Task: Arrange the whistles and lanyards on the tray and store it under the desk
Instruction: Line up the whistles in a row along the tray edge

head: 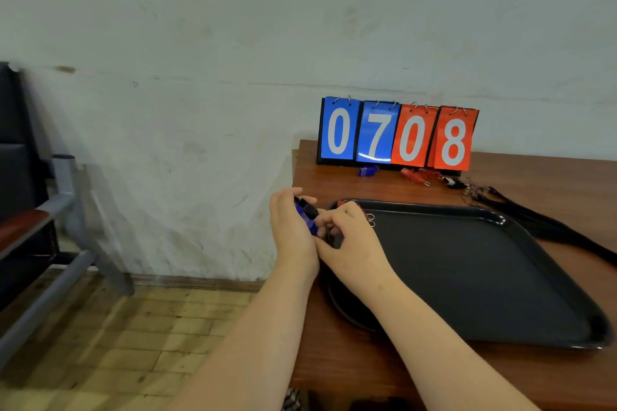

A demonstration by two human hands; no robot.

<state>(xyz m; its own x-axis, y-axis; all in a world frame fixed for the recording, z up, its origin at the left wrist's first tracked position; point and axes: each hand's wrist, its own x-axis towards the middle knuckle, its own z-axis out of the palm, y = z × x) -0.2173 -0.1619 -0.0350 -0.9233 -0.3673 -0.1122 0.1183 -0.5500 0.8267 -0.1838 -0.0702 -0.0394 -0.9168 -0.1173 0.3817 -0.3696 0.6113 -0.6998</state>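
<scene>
Over tray [467,208] corner, my left grip [290,230] clasps blue whistle [305,212]; right grip [350,237] pinches its end, likely steadying for placement.

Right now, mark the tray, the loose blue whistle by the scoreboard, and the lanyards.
tray [467,270], head view, bare floor of the tray.
loose blue whistle [367,171], head view, middle of its body.
lanyards [551,227], head view, middle of the black bundle.

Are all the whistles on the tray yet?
No, a blue whistle and red whistles lie on the desk by the scoreboard, off the tray, and the left hand holds a second blue whistle.
</scene>
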